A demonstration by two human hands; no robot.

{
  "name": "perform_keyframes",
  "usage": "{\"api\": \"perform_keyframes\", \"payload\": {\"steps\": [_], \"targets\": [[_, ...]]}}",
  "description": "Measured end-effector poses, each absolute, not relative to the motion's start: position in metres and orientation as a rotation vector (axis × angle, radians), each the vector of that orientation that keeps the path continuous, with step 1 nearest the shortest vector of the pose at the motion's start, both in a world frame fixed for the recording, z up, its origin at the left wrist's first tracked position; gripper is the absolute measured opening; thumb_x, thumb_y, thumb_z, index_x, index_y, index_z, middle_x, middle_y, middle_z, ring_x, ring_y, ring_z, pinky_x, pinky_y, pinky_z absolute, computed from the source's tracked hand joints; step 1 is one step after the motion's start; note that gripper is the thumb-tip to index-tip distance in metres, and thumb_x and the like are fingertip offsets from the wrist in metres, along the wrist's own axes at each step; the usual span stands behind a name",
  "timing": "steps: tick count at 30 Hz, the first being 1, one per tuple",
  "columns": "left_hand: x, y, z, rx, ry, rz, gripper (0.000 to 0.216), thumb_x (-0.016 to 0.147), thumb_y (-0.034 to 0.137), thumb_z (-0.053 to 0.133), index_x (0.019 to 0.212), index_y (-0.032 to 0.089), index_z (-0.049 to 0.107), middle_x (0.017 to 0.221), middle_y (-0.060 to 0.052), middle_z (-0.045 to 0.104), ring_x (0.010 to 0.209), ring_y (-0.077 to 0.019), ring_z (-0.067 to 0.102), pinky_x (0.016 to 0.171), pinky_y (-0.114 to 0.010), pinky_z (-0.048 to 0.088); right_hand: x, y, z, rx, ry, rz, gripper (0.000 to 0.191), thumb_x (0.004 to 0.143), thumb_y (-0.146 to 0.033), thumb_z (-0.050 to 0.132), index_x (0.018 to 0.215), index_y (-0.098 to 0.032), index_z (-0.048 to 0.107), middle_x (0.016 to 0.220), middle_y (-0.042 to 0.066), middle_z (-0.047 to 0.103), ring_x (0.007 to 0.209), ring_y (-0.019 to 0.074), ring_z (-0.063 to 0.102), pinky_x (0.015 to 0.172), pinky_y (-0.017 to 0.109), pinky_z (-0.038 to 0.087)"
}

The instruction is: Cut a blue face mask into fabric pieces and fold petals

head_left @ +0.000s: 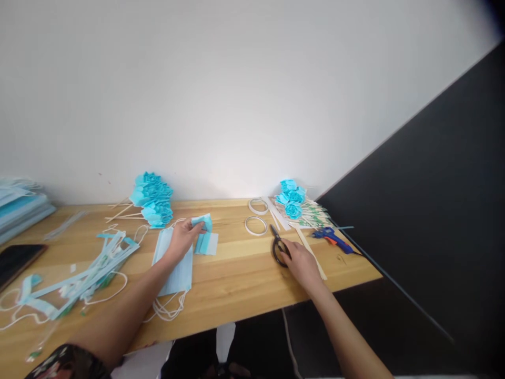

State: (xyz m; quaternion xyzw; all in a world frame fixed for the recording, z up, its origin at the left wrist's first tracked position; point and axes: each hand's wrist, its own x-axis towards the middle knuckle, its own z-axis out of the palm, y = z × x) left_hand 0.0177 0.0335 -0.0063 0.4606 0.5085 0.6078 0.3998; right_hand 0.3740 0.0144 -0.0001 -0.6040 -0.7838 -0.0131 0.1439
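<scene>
A small piece of light-blue mask fabric (202,220) is pinched between the thumb and fingers of my left hand (182,238). Just below it, cut blue and white fabric pieces (206,244) lie on the table. Under my left wrist are flat blue face masks (177,276), their white ear loops gathered at the near end. My right hand (303,261) has its fingers closed on the black handle of a pair of scissors (275,235), whose blades point away from me. Whether the scissors rest on the table or are slightly raised, I cannot tell.
Blue fabric flowers on sticks (152,197) lie at the back left, more flowers (292,197) at the back right. Two tape rolls (256,232), a blue glue gun (335,239), mask scraps (84,276), a phone (18,261) and stacked masks (23,213) occupy the wooden table (232,281).
</scene>
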Motion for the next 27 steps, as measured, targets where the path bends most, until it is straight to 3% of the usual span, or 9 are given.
{"api": "perform_keyframes", "payload": {"steps": [3, 6, 11, 13, 16, 21, 23, 27], "targets": [[0.019, 0.033, -0.005, 1.136, 1.273, 1.551, 0.018, 0.066, 0.032, 0.074, 0.073, 0.016, 0.069, 0.07, -0.003, 0.07, 0.065, -0.0184, 0.067, 0.068, -0.03, 0.054, 0.38, 0.023, -0.003, -1.788, -2.113, 0.085, 0.036, 0.078, -0.019, 0.055, 0.113, -0.018, 0.063, 0.095, 0.016, 0.07, 0.083, 0.0292, 0.066, 0.07, 0.037, 0.046], [0.019, 0.036, -0.007, 1.098, 1.251, 1.579, 0.016, 0.067, 0.03, 0.073, 0.069, 0.015, 0.067, 0.066, -0.002, 0.069, 0.063, -0.0175, 0.065, 0.066, -0.03, 0.054, 0.388, 0.029, -0.004, -1.765, -1.816, 0.477, 0.041, 0.071, -0.03, 0.063, 0.111, -0.023, 0.062, 0.085, 0.008, 0.071, 0.076, 0.0273, 0.067, 0.066, 0.037, 0.049], [0.02, 0.038, -0.008, 1.041, 1.197, 1.578, 0.02, 0.064, 0.03, 0.077, 0.07, 0.013, 0.068, 0.066, -0.003, 0.069, 0.061, -0.0166, 0.065, 0.066, -0.031, 0.055, 0.376, 0.025, 0.017, -1.265, -1.299, 1.041, 0.061, 0.067, -0.039, 0.076, 0.123, -0.027, 0.053, 0.101, 0.008, 0.065, 0.081, 0.0202, 0.063, 0.062, 0.03, 0.052], [0.02, 0.035, -0.005, 0.999, 1.14, 1.567, 0.024, 0.064, 0.032, 0.079, 0.073, 0.012, 0.068, 0.068, -0.003, 0.07, 0.062, -0.0166, 0.065, 0.067, -0.031, 0.056, 0.357, 0.022, 0.025, -1.125, -1.249, 1.266, 0.06, 0.068, -0.04, 0.077, 0.122, -0.028, 0.054, 0.095, 0.006, 0.063, 0.068, 0.0156, 0.057, 0.049, 0.024, 0.046], [0.02, 0.031, 0.002, 0.87, 0.99, 1.548, 0.028, 0.067, 0.034, 0.078, 0.082, 0.011, 0.07, 0.075, -0.005, 0.072, 0.068, -0.0169, 0.067, 0.069, -0.031, 0.056, 0.32, 0.025, 0.029, -0.927, -1.265, 1.61, 0.05, 0.075, -0.05, 0.07, 0.117, -0.027, 0.057, 0.074, 0.001, 0.056, 0.048, 0.0091, 0.038, 0.034, 0.017, 0.026], [0.015, 0.032, 0.01, 0.558, 0.811, 1.586, 0.019, 0.072, 0.023, 0.077, 0.084, 0.012, 0.066, 0.076, -0.003, 0.071, 0.069, -0.0132, 0.067, 0.067, -0.025, 0.057, 0.27, 0.044, 0.041, -0.707, -1.375, 1.868, 0.055, 0.077, -0.063, 0.062, 0.117, -0.025, 0.058, 0.07, -0.001, 0.049, 0.053, 0.01, 0.036, 0.038, 0.019, 0.028], [0.013, 0.033, 0.01, 0.459, 0.784, 1.582, 0.013, 0.075, 0.017, 0.074, 0.083, 0.013, 0.064, 0.075, -0.002, 0.07, 0.068, -0.0118, 0.068, 0.067, -0.023, 0.057, 0.256, 0.054, 0.05, -0.593, -1.416, 1.922, 0.061, 0.079, -0.069, 0.054, 0.121, -0.025, 0.056, 0.077, 0.002, 0.053, 0.06, 0.0123, 0.043, 0.045, 0.022, 0.036], [0.012, 0.035, 0.007, 0.346, 0.765, 1.573, 0.008, 0.079, 0.011, 0.069, 0.083, 0.014, 0.063, 0.076, -0.001, 0.07, 0.069, -0.0107, 0.068, 0.067, -0.022, 0.058, 0.238, 0.075, 0.055, -0.451, -1.569, 2.145, 0.065, 0.081, -0.071, 0.049, 0.123, -0.022, 0.056, 0.074, 0.002, 0.055, 0.054, 0.0125, 0.046, 0.045, 0.025, 0.038]]}}
